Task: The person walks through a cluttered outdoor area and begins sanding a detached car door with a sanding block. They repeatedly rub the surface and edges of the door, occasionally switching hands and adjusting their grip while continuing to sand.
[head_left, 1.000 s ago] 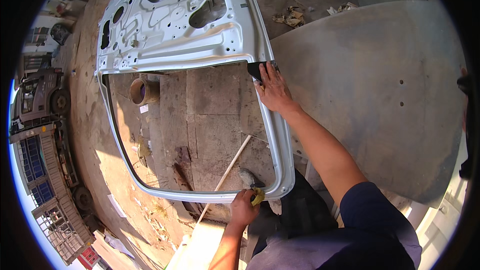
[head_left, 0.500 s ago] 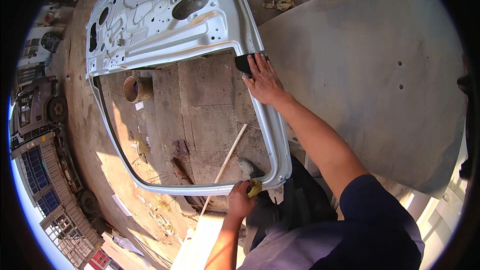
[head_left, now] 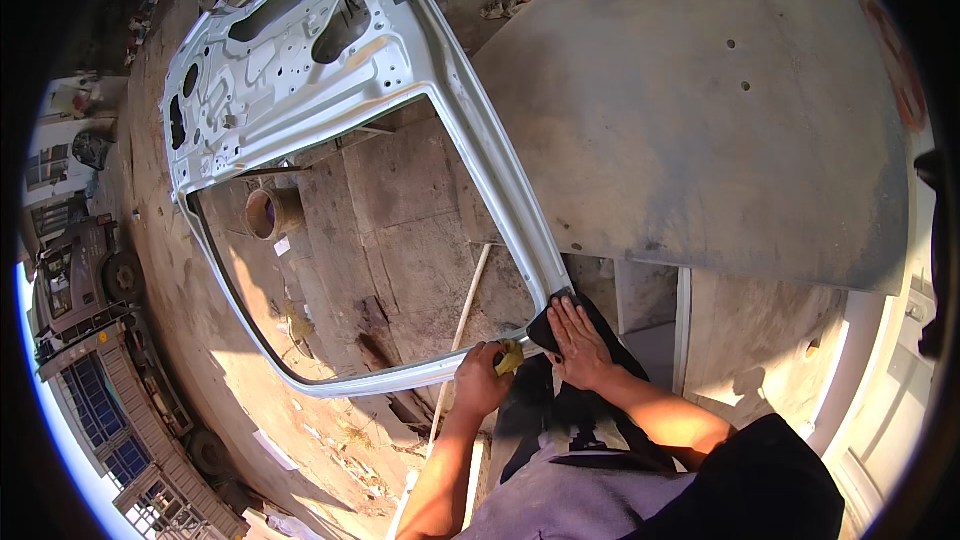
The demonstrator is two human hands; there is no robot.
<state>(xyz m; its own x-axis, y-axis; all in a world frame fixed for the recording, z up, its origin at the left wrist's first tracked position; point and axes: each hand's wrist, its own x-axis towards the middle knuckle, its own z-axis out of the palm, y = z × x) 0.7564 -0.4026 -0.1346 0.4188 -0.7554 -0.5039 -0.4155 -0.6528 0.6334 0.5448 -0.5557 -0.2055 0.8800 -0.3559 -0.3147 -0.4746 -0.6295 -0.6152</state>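
A bare silver-grey vehicle door with an open window frame stretches away from me, its near corner close to my body. My right hand lies flat at that corner, fingers extended, pressing a thin black sheet that looks like sandpaper against the frame. Beside it, at the near rail of the window frame, my left hand is closed round a crumpled yellow cloth or sponge. The palm side of both hands is hidden.
A large grey panel with two small holes stands to the right. Through the window opening show a brown bucket and a pale stick on the dirty floor. A truck is parked at the far left.
My right hand has slid the black sheet down the right side of the frame to the near corner. My left hand stays near the rail with the yellow cloth. The view has shifted.
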